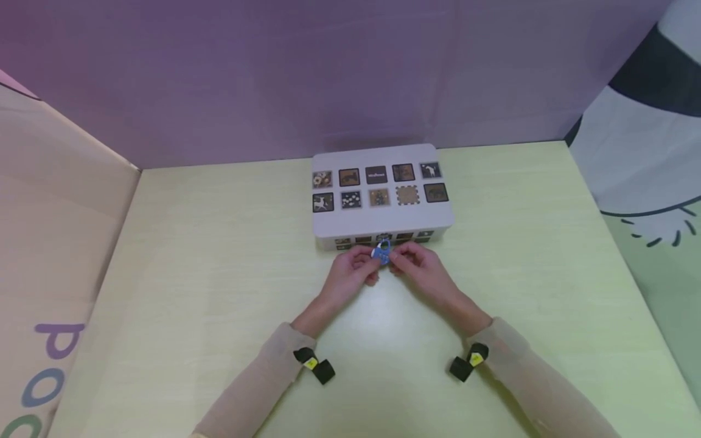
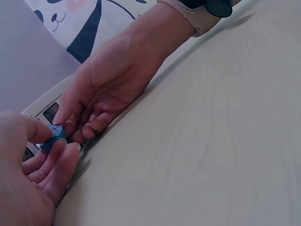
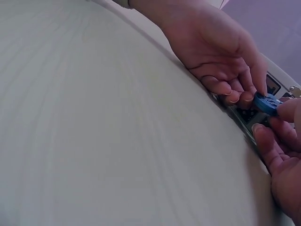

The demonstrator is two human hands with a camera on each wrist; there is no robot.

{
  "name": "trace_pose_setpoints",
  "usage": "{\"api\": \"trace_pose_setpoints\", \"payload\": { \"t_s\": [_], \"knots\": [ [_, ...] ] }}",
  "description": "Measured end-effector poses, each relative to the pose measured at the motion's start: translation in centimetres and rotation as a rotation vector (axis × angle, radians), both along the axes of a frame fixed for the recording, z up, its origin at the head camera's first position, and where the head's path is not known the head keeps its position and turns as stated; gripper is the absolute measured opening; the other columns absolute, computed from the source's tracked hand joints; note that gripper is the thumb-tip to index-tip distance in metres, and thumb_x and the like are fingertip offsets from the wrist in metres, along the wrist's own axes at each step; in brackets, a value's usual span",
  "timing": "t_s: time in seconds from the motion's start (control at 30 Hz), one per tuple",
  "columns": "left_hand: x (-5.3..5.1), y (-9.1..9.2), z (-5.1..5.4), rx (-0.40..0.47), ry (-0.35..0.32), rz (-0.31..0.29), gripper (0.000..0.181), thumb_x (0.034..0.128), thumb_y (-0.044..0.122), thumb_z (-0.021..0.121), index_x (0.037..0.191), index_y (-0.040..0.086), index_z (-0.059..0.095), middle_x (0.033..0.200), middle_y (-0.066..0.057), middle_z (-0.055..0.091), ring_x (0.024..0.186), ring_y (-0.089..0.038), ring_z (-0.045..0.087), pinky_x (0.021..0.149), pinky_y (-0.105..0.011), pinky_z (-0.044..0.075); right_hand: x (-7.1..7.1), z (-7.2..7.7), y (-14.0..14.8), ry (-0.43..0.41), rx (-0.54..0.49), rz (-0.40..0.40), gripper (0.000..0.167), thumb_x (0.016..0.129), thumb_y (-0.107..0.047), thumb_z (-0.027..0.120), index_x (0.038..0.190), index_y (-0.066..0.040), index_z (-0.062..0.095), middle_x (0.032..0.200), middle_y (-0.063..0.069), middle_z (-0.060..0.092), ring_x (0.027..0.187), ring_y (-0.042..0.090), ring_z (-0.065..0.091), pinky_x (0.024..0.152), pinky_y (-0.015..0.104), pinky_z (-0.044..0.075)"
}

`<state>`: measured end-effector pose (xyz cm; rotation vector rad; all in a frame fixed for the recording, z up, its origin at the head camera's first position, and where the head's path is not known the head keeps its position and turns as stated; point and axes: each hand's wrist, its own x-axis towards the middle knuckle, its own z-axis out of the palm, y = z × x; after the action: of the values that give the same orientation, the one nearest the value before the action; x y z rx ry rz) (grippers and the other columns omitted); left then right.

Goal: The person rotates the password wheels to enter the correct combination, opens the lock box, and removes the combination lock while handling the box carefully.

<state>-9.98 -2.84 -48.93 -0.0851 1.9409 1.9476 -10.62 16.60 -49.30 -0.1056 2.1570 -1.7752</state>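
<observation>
A small blue padlock [image 1: 381, 256] with what look like number dials is held up just in front of the box, its looped shackle pointing away from me. My left hand [image 1: 345, 277] pinches the lock's body from the left between thumb and fingers. From the other side, my right hand [image 1: 428, 278] pinches it as well. Both wrist views show the thumbs on the blue padlock [image 2: 57, 135] with fingers curled beneath. Whether the shackle is locked is too small to tell.
Right behind the hands stands a white box [image 1: 378, 223] with rows of little square pictures on its lid and front. It sits at the back of the pale wooden table [image 1: 219, 255], near a purple backdrop [image 1: 274, 79]. Printed panels flank both sides.
</observation>
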Motion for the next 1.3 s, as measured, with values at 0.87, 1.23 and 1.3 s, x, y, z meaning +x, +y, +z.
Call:
{"api": "trace_pose_setpoints", "payload": {
  "t_s": [0.87,1.23,1.3],
  "knots": [
    [-0.1,-0.4,0.7,0.043,-0.040,0.019,0.025,0.1020,0.008,0.062,0.121,-0.008,0.061,0.089,-0.013,0.068,0.071,-0.013,0.064,0.066,-0.021,0.061,-0.6,0.6,-0.1,-0.016,-0.018,0.018,0.028,0.107,-0.017,0.056,0.120,0.007,0.063,0.102,0.019,0.070,0.089,0.020,0.067,0.083,0.027,0.061],
    [0.1,-0.9,0.9,0.009,-0.019,0.040,0.023,0.1018,0.009,0.063,0.119,-0.007,0.062,0.088,-0.015,0.068,0.068,-0.013,0.062,0.063,-0.021,0.060,-0.9,1.2,-1.0,-0.066,-0.088,-0.045,0.030,0.107,-0.015,0.057,0.120,0.011,0.063,0.091,0.009,0.073,0.075,0.013,0.069,0.066,0.024,0.062],
    [0.1,-0.9,0.8,-0.015,0.007,0.040,0.023,0.1019,0.011,0.063,0.119,-0.005,0.063,0.089,-0.015,0.068,0.069,-0.013,0.062,0.063,-0.022,0.060,-1.0,1.2,-1.2,-0.071,-0.090,-0.057,0.030,0.106,-0.015,0.057,0.119,0.012,0.063,0.090,0.009,0.073,0.074,0.012,0.068,0.065,0.024,0.061]
  ]
}}
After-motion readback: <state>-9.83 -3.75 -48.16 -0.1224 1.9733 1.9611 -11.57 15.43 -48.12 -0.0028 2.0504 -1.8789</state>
